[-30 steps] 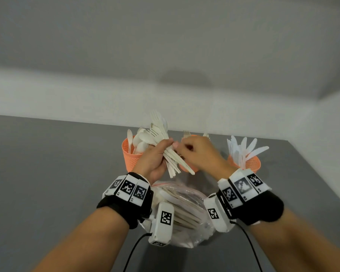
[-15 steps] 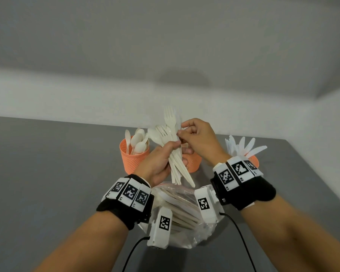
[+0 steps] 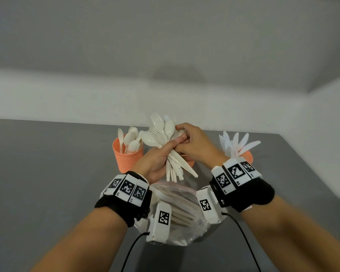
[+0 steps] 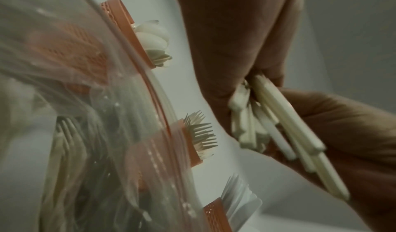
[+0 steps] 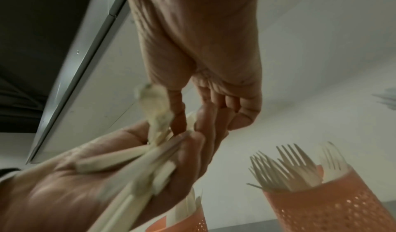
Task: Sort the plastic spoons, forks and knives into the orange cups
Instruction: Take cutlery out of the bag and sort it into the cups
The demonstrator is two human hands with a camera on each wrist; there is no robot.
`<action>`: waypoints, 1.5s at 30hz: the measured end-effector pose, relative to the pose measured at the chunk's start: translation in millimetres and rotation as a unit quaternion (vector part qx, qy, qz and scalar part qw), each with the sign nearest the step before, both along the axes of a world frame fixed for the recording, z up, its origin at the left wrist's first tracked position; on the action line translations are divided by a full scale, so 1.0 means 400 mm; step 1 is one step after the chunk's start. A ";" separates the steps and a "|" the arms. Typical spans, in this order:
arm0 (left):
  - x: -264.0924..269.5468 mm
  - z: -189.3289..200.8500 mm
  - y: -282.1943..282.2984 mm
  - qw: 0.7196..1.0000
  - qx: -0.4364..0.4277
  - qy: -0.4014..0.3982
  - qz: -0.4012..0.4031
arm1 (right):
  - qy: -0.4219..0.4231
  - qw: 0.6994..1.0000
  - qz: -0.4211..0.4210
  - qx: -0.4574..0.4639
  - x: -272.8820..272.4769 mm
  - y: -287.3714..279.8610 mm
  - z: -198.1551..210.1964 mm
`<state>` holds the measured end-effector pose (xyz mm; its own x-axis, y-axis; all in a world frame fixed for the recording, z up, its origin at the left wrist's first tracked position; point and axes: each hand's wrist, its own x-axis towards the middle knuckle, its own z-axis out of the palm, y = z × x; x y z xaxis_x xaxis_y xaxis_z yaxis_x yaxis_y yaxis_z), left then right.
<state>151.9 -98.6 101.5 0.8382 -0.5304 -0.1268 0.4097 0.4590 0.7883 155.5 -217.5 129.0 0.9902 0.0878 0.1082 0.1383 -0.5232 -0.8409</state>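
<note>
My left hand (image 3: 155,165) grips a bundle of white plastic cutlery (image 3: 166,146) by the handles, with forks and spoons fanning upward. My right hand (image 3: 194,146) has curled fingers at the heads and pinches one piece; I cannot tell which kind. In the right wrist view the fingertips (image 5: 212,115) meet the bundle (image 5: 137,159) above my left hand (image 5: 75,184). Three orange cups stand behind: the spoon cup (image 3: 128,161) on the left, the fork cup (image 5: 325,208) mostly hidden by my hands in the head view, and the knife cup (image 3: 247,155) on the right.
A clear plastic bag (image 3: 179,201) holding more cutlery lies on the grey table (image 3: 47,173) under my wrists. The left wrist view looks through the bag (image 4: 85,117) at all three cups. A white wall rises close behind the cups, and the table's right edge lies near the knife cup.
My right hand rose from the middle cup to the heads of the bundle and took hold of a piece. My left hand kept its grip and lifted the bundle slightly.
</note>
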 end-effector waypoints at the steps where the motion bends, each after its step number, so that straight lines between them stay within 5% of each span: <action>1: 0.000 0.002 -0.003 1.000 -0.005 0.005 -0.004 | -0.002 1.000 0.006 0.002 -0.004 -0.001 0.000; 9: -0.002 0.009 0.018 0.997 -0.014 0.055 -0.044 | -0.006 1.000 0.027 -0.012 -0.015 -0.015 -0.005; 32: 0.013 -0.011 -0.042 0.996 0.085 0.002 0.007 | 0.021 0.995 -0.068 0.073 -0.034 -0.082 -0.005; 36: 0.017 -0.014 -0.049 0.997 0.071 0.016 -0.005 | -0.117 0.977 -0.178 0.031 -0.023 -0.185 0.057; 39: 0.018 -0.015 -0.045 0.998 0.066 0.016 0.014 | -0.168 0.948 -0.257 -0.084 -0.003 -0.296 0.066; 45: 0.021 -0.026 -0.031 0.997 0.068 0.018 -0.017 | 0.046 0.944 -0.232 -0.228 0.034 -0.366 -0.078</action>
<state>160.5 -111.2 91.3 0.8139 -0.5339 -0.2292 0.4527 0.3353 0.8262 169.2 -363.7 97.7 0.9366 -0.3421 0.0751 -0.2586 -0.8200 -0.5106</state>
